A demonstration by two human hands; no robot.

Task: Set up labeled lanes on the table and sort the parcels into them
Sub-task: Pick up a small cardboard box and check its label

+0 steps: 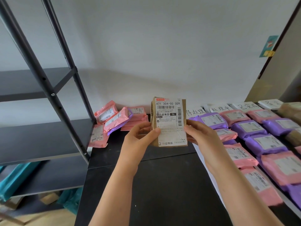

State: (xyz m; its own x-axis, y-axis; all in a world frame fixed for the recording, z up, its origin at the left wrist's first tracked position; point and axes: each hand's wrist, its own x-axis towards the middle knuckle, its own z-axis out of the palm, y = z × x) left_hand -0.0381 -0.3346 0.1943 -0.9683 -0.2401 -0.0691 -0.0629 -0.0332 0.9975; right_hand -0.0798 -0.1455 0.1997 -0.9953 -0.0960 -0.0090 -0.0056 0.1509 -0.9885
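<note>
I hold a brown cardboard parcel (pixel 169 116) with a white shipping label upright above the black table (pixel 162 185). My left hand (pixel 140 139) grips its left edge, thumb on the label. My right hand (pixel 198 134) grips its right edge. White handwritten lane labels (pixel 195 111) stand along the back of the table at the right. In front of them pink and purple parcels (pixel 254 128) lie in rows. A loose heap of pink parcels (pixel 114 118) sits at the table's back left.
A dark metal shelf rack (pixel 48 95) stands close on the left, its slanted posts reaching the table's corner. Teal bags (pixel 14 178) lie under it on the floor. A white wall is behind the table. Brown parcels (pixel 291 110) sit at the far right.
</note>
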